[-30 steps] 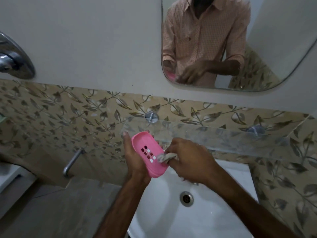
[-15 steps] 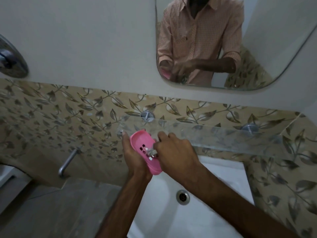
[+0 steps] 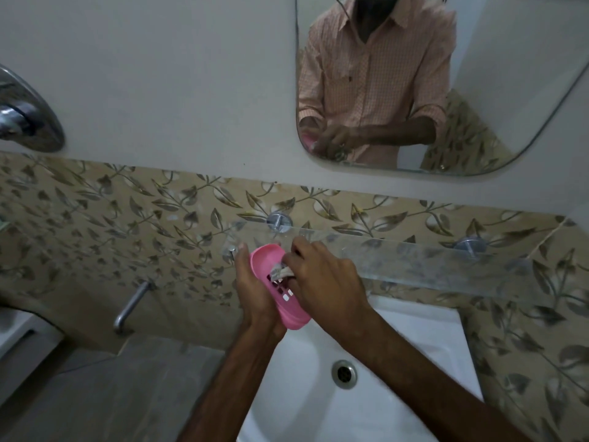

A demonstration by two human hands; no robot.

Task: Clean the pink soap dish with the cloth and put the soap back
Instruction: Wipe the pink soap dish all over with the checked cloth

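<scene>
- The pink soap dish (image 3: 280,301) sits right between the two hands, up in the air over the white sink (image 3: 414,346). It isn't resting on anything.
- Its long axis runs on a diagonal. The far end points up and away toward the glass shelf (image 3: 414,260), and the near end drops down toward the wrists, above the drain (image 3: 343,374).
- It's tipped on its side, so the hollow face with the slots looks toward the right hand (image 3: 325,282) and the back leans against the left hand (image 3: 255,291).
- The left hand grips the dish along its left edge, palm against it. The fingers seem to wrap round behind, though I can't see them properly.
- The right hand is curled up tight, pinching a small bunched cloth (image 3: 280,271) and pressing it into the inside of the dish just above the slots.
- Both hands touch the dish, but the right one does the wiping, so I'd guess the next stroke runs down that diagonal toward the near end.
- Can't spot the soap anywhere in view, so no idea which side it'll come from when it goes back in.
</scene>
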